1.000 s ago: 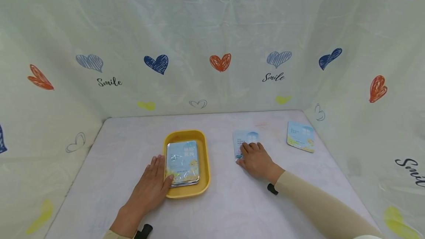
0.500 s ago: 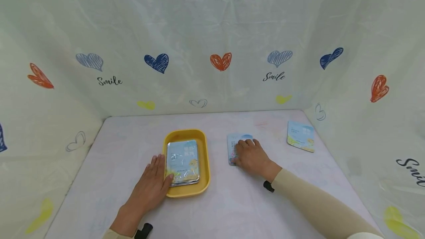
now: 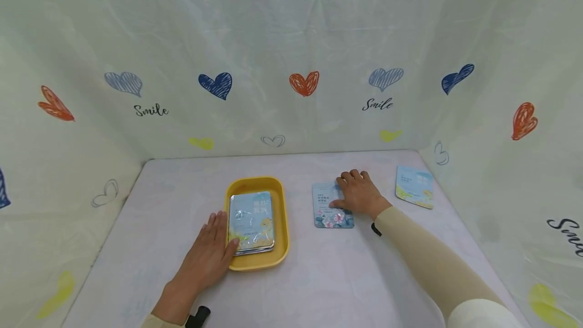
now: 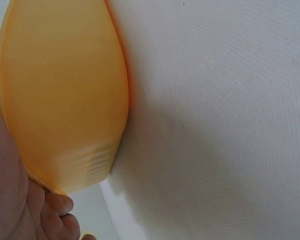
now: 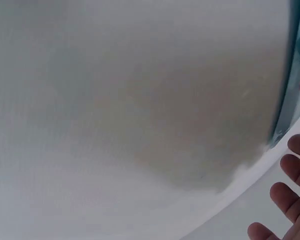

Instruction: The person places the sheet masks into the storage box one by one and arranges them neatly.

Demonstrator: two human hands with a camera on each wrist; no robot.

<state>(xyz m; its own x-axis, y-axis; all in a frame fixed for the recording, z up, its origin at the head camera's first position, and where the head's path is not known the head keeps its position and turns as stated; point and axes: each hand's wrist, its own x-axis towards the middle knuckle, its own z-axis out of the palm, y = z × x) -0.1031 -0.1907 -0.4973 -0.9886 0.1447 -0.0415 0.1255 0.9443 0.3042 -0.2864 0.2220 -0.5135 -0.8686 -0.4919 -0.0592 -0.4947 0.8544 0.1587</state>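
My left hand [image 3: 203,254] lies with straight fingers along the left rim of a yellow tray [image 3: 258,265], its thumb over the near left part. Inside the tray is a stack of flat, light-blue printed packets [image 3: 250,219]. The left wrist view has the tray's outer wall [image 4: 65,90] close up, with the hand [image 4: 25,205] at its rim. My right hand [image 3: 363,197] is over the right side of a blue packet with pink flowers [image 3: 325,209], thumb and fingers spread. In the right wrist view its fingers [image 5: 290,197] appear apart from the packet's edge [image 5: 292,90].
Another light-blue packet [image 3: 414,187] lies near the table's right edge, beyond the right hand. A white cloth covers the table [image 3: 300,287]. Heart-printed curtains [image 3: 273,29] stand behind and at both sides.
The flowered packet has slid left toward the tray. My right hand first moved with it, then drew back right and away, uncovering more of it. The left hand has stayed at the tray.
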